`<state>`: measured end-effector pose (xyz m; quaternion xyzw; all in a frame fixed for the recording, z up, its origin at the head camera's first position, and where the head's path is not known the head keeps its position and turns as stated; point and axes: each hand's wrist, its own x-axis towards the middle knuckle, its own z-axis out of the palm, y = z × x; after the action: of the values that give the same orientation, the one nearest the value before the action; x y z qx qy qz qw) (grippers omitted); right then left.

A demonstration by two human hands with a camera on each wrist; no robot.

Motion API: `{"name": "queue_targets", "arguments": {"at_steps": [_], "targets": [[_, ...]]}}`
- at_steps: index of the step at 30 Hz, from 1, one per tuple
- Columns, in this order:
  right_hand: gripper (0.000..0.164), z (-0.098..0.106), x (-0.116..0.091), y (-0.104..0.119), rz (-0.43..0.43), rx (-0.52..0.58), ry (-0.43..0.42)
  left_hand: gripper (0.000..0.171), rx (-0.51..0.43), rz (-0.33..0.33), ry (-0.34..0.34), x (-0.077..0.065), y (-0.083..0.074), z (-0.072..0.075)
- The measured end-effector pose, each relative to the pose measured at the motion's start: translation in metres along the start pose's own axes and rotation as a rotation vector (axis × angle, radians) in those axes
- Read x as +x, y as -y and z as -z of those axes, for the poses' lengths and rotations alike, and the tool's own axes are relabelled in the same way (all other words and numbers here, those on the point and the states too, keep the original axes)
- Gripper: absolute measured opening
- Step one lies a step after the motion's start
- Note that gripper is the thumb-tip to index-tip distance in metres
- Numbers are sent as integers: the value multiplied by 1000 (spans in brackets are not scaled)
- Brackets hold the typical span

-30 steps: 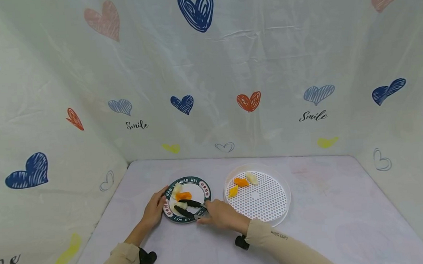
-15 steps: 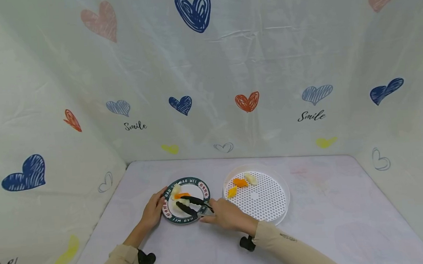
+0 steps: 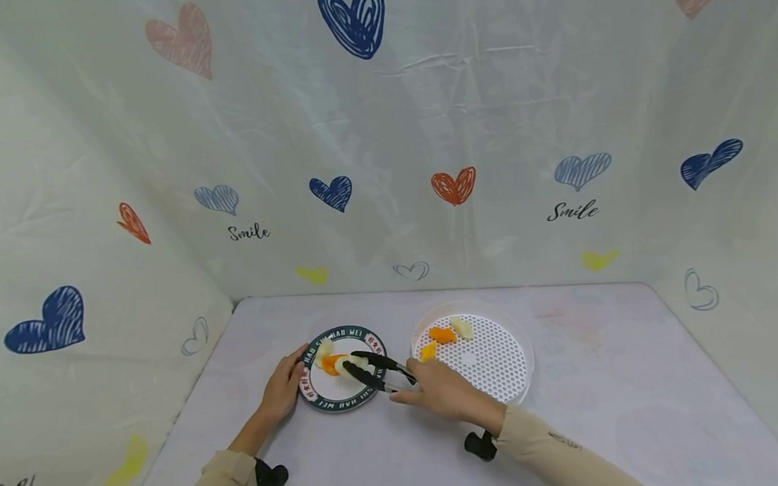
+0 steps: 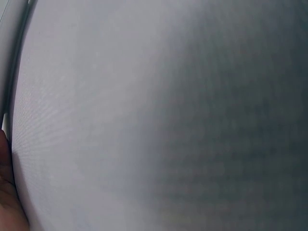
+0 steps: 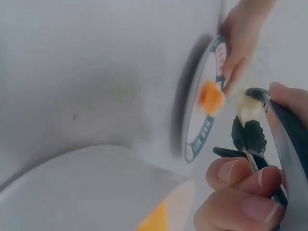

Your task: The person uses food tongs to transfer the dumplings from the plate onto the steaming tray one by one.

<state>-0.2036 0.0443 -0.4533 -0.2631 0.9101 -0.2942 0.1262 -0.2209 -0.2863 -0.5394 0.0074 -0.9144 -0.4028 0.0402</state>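
Right hand [image 3: 441, 388]: You grip a pair of black-tipped tongs [image 3: 367, 377], your fingers and thumb curled round the arms.
Tongs' tips: Pinched on a pale piece [image 5: 248, 107], raised over the plate [image 3: 349, 331] in the right wrist view.
Left hand [image 3: 279, 387]: Your fingers rest, extended, on the left part of the plate's rim, touching it rather than curled round a thing.
Plate: Round and white, with a dark green lettered rim, it lies to the left of the tray [image 3: 497, 363], near it but apart.
On the plate: An orange piece [image 3: 329, 365] sits just beside a second pale piece [image 3: 323, 350], both on your left-hand side of the tongs' tips.
Tray: White, round and perforated inside a clear rim, it bears an orange chunk [image 3: 443, 335], a pale chunk [image 3: 462, 328] and a yellow chunk [image 3: 428, 350], grouped toward its far left.
Surface [image 3: 613, 400]: White, it carries both dishes and meets a pale backdrop [image 3: 518, 64] printed with hearts and the word "Smile".
Sleeves [image 3: 576, 458]: Beige on both your arms, with black wrist cameras [image 3: 269, 475] at the cuffs.
Left wrist view: Mostly blurred.
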Motion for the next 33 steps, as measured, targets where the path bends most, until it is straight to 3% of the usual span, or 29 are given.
{"name": "queue_targets", "arguments": {"at_steps": [9, 20, 33], "targets": [[65, 23, -19, -17, 40, 53, -41, 45, 1, 31, 10, 0, -5, 0], [57, 46, -48, -48, 31, -7, -90, 45, -1, 36, 14, 0, -5, 1], [47, 63, -74, -89, 14, 77, -16, 45, 0, 30, 11, 1, -2, 2]]}}
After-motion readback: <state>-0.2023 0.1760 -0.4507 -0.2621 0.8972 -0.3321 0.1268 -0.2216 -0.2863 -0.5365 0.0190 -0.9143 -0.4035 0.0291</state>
